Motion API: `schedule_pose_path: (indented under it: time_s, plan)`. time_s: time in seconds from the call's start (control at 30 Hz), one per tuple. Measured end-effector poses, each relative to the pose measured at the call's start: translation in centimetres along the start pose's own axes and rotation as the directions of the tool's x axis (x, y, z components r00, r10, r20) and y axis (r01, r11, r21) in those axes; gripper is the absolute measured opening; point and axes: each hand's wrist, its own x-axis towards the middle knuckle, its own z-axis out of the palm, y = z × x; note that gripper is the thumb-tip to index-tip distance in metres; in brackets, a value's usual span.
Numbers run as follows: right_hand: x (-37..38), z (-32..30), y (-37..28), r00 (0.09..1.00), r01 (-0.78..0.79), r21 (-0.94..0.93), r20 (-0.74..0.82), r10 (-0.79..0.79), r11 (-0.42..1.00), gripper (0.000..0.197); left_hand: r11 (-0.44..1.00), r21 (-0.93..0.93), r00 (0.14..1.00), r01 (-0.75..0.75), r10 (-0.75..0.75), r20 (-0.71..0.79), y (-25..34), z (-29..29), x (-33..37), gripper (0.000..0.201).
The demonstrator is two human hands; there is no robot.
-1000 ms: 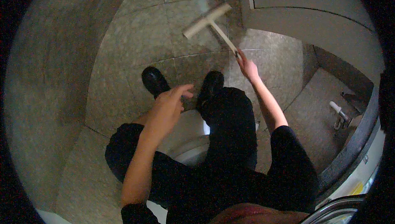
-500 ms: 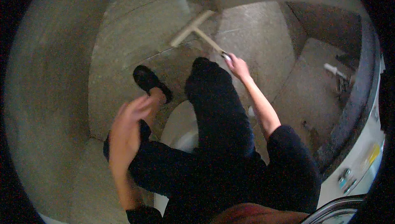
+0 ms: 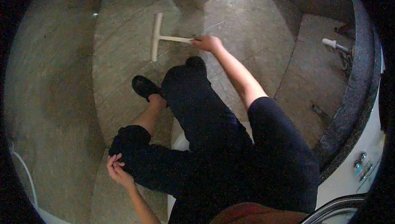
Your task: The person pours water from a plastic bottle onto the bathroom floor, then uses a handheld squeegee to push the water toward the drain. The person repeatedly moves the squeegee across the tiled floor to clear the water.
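My right hand [image 3: 208,43] is closed round the end of the handle of a pale, T-shaped squeegee [image 3: 175,39]. Its long bar [image 3: 156,38] points across the tiled floor [image 3: 127,43], ahead of my feet; whether the bar touches the tiles I cannot tell. My left hand [image 3: 119,170] rests at the side of my bent left knee [image 3: 129,139], its fingers loosely bent and apart, holding nothing. A black shoe [image 3: 146,88] shows on my left foot, and my right leg [image 3: 197,104] stretches forward beneath my right arm.
Part of a white toilet [image 3: 181,142] shows between my legs. On the right runs a dark stone counter edge [image 3: 347,121], with a white-ended pipe [image 3: 335,44] below it and a chrome tap [image 3: 361,166] above. A pale hose [image 3: 26,172] hangs at the left.
My right hand has swung left with the squeegee, whose bar has turned nearly upright in the picture. My left hand has come down from above the leg to the knee.
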Motion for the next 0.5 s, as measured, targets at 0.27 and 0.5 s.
schedule_pose_path:
  time_s: [0.27, 0.5]
  plan:
    - [-18.3, -2.3, 14.3, 0.921, -0.389, -0.062, -0.005, 0.389, 0.919, 0.051, 0.993, 0.047, 0.993, -0.104, 0.101, 0.063, -1.5, -8.3, 5.6, 0.023]
    - [-26.0, -3.0, 22.7, 0.842, -0.493, -0.208, 0.132, 0.523, 0.845, 0.054, 0.998, 0.050, 0.997, -0.029, 0.026, 0.066, 0.1, -4.5, 4.3, 0.023]
